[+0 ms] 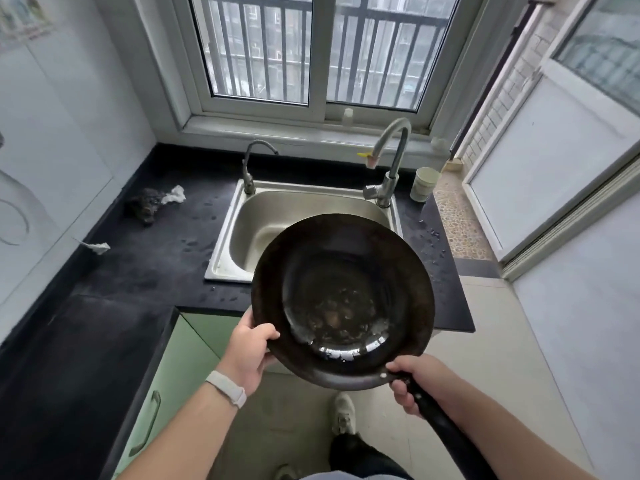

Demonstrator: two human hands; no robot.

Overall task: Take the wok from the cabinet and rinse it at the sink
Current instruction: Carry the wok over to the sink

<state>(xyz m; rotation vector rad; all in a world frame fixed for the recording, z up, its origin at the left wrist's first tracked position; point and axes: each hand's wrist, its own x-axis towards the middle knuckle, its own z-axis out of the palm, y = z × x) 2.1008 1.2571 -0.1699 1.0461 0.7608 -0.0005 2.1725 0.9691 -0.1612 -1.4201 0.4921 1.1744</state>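
A round black wok with a wet, speckled bottom is held in the air, tilted toward me, in front of the steel sink. Its far rim overlaps the sink's near right corner. My left hand grips the wok's left rim, thumb over the edge. My right hand is closed around the black handle just behind the rim. A tall curved faucet stands at the sink's back right, and a smaller faucet stands at its back left.
The black countertop around the sink carries water drops, a dark rag and scraps of white paper. A pale cup stands right of the tall faucet. Green cabinet doors are below left. My shoe is on the tiled floor.
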